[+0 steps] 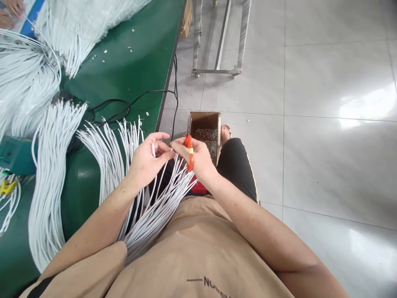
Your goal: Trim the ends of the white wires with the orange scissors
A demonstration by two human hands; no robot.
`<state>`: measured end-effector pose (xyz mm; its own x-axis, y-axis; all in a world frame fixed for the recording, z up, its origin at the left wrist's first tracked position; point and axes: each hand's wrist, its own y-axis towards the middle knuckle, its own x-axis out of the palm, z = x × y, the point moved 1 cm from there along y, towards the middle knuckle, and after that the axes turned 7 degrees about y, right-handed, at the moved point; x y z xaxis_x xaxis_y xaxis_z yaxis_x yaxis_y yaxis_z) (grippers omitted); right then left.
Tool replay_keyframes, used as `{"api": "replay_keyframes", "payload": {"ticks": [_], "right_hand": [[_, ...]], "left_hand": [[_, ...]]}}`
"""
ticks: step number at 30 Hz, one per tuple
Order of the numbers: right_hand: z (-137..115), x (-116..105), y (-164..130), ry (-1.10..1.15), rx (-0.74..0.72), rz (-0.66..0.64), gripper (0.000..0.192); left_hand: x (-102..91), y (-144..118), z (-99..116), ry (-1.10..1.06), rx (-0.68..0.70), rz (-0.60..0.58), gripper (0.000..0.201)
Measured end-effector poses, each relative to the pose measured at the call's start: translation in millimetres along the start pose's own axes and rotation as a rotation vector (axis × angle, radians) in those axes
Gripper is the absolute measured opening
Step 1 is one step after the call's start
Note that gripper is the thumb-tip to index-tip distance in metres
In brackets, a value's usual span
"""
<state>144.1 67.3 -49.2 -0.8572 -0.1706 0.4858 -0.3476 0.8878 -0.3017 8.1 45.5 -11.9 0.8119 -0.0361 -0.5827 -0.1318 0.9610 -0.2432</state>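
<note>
My left hand pinches a thin white cable between thumb and index finger. A short white cable end also shows against its fingers. Close beside it, my right hand has an orange-handled tool with a yellow band tucked in it; the working end is hidden. Its thumb and index fingertips meet the left fingertips at the cable's end. Below both hands, a loose bundle of white cables lies across my lap.
More white cable bundles lie on the green table at left, with black cords. A cardboard box holding small scraps stands on the floor. Beyond it is a wheeled metal frame. Another person's hand appears at top left.
</note>
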Motion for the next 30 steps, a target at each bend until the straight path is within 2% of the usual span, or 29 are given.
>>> {"api": "replay_keyframes", "payload": {"ticks": [3,8,12,14,18,20,23,25,28,30], "right_hand": [[-5,-5,1,0.035,0.009,-0.046,0.014],[-1,-7,1,-0.012,-0.001,-0.039,0.010],[9,-2,-7,-0.097,-0.078,-0.007,0.013],[11,0,-11,-0.122,-0.122,0.001,0.017],[2,-1,-10,-0.215,-0.224,0.134,0.021],[-5,2,-6,-0.336,-0.293,0.099,0.018],[-14,9,-1,-0.532,-0.390,0.000,0.019],[-17,13,1,-0.588,-0.414,-0.040,0.022],[-14,13,3,-0.473,-0.284,-0.037,0.019],[-10,10,4,-0.279,-0.115,-0.017,0.018]], "left_hand": [[-2.3,0,2,-0.073,-0.025,-0.033,0.047],[-3.7,0,0,-0.146,-0.066,-0.090,0.052],[-5.6,4,-8,-0.051,-0.056,0.017,0.053],[-6.6,6,-11,-0.062,-0.058,0.035,0.052],[-5.9,6,-10,-0.179,-0.085,-0.083,0.045],[-4.4,3,-8,-0.163,-0.070,-0.146,0.040],[-4.2,0,-4,0.015,-0.033,-0.158,0.034],[-6.2,-1,-3,0.089,-0.045,-0.200,0.032],[-11.8,0,-3,-0.021,-0.065,-0.304,0.036],[-15.8,2,-4,-0.114,-0.074,-0.266,0.043]]}}
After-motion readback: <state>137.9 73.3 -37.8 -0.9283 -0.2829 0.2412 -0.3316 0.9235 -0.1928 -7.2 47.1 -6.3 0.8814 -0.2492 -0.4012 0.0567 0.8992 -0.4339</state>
